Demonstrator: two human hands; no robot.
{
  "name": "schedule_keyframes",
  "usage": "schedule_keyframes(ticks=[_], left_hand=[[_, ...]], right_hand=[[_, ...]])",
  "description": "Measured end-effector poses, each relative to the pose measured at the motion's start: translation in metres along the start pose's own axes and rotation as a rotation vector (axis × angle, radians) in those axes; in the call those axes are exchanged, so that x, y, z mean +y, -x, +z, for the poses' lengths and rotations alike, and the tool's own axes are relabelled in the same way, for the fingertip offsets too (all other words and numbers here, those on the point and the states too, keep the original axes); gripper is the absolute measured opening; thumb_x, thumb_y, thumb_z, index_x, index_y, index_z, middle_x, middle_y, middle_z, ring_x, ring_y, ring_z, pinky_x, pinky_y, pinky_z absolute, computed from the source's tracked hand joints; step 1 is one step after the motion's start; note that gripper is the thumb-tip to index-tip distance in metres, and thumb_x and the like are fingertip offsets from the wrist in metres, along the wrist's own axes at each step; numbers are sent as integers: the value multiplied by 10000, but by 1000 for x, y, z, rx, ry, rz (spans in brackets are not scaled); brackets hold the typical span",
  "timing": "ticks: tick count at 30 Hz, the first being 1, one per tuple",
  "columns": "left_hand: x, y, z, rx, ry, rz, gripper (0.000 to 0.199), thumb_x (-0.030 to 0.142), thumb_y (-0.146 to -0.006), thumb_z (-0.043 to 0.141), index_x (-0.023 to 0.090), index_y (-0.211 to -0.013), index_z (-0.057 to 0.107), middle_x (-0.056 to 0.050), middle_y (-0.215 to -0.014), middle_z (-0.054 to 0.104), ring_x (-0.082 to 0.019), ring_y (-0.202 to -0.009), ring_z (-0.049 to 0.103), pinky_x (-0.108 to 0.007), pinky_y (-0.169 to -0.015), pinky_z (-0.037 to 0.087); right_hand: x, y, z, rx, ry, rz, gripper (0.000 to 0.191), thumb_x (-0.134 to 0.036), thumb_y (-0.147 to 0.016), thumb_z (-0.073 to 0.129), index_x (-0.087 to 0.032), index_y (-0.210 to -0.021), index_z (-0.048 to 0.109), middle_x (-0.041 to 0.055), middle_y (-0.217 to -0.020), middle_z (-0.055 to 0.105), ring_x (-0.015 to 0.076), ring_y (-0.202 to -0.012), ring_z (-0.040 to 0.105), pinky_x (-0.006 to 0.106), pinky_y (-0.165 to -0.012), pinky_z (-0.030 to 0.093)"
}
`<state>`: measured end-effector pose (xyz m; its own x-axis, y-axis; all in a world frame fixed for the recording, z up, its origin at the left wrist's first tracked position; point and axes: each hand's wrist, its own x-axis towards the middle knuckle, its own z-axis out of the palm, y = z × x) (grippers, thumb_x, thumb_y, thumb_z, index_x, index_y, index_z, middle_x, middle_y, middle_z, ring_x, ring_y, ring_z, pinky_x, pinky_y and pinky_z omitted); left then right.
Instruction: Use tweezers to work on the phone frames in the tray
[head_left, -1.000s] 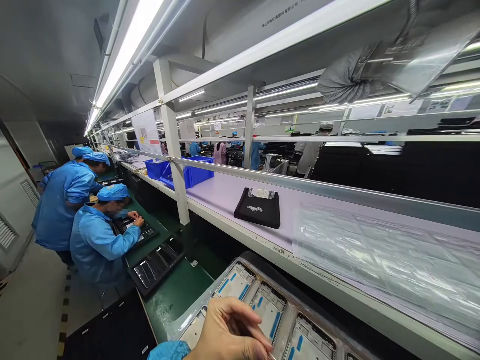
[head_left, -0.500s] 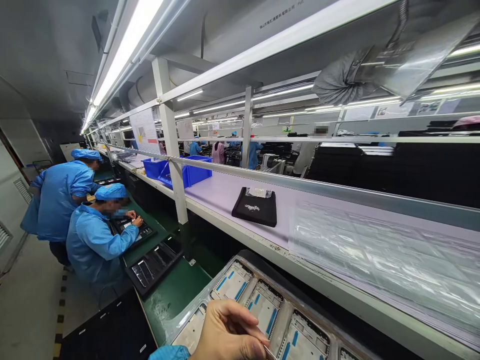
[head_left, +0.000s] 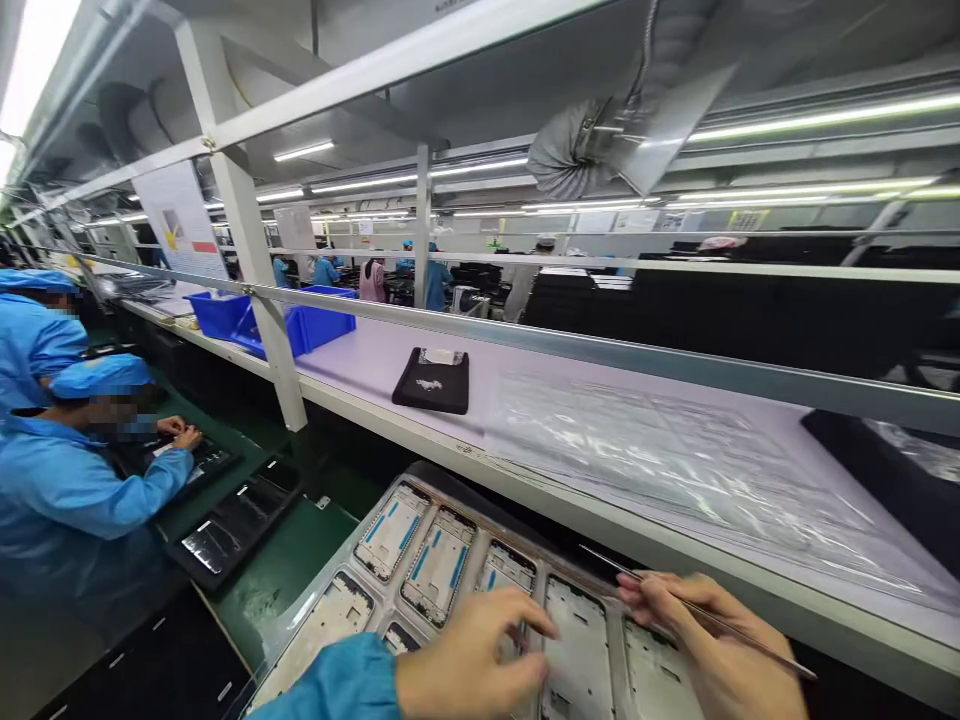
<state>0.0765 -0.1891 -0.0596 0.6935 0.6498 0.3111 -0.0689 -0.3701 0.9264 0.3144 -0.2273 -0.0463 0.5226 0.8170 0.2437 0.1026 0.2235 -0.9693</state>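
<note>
A plastic tray of phone middle frames lies below me, its lower part cut off by the view's edge. Some frames, such as one phone frame, carry blue strips. Over the tray my left hand has its thumb and fingers apart, with nothing visible between them; it is slightly blurred. A larger pale phone frame is just right of its fingertips. My right hand grips a thin pointed metal tool, whose tip points up and left over the tray's far edge.
A pale shelf runs behind the tray, bearing a black pad, clear plastic sheets and blue bins. A post stands at its front. At left, a co-worker sits beside black trays.
The view has swung right. My right hand has come into view with the metal tool. My left hand, pinching a thin metal object before, now has its fingers spread apart.
</note>
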Motion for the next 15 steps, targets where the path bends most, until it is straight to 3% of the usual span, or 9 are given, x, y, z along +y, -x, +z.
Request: schedule_keyframes(ticks=[2,4,8,11,15], left_hand=[[-25,-24,25,-256,-338,139,332,142,-858,559,122,-1176,649,-171,-1268,619,-302,-1172,589,-407,-1033,454],[-46,-51,44,-384,-637,123,380,127,-866,554,103,-1241,611,-182,-1299,592,-340,-1188,573,-424,-1032,443],[-68,-87,60,-375,-926,-38,374,146,-881,554,28,-1233,596,-232,-1210,605,-392,-1168,555,-490,-1011,430],[-68,-96,63,-369,-956,-57,371,129,-869,517,-35,-1193,591,-289,-1207,573,-416,-1190,511,-566,-1016,402],[-57,-103,60,-316,-930,-79,341,214,-865,556,-6,-1115,632,-275,-1193,557,-415,-1181,485,-590,-999,409]], right_hand=[[28,-9,-13,56,-92,141,421,-556,-404,956,-237,-595,758,103,-687,727,259,-632,699,250,-516,603],[60,-13,-22,99,-188,213,410,-521,-369,972,-254,-604,766,72,-683,733,246,-661,708,217,-523,593],[98,-13,-28,126,-240,206,384,-513,-399,972,-263,-613,773,40,-678,732,223,-662,700,207,-532,592],[100,-13,-29,124,-238,185,415,-532,-441,964,-218,-623,763,59,-677,725,223,-648,688,232,-524,587],[99,-13,-31,172,-269,177,462,-546,-449,960,-184,-630,739,75,-696,727,215,-644,682,244,-524,575]])
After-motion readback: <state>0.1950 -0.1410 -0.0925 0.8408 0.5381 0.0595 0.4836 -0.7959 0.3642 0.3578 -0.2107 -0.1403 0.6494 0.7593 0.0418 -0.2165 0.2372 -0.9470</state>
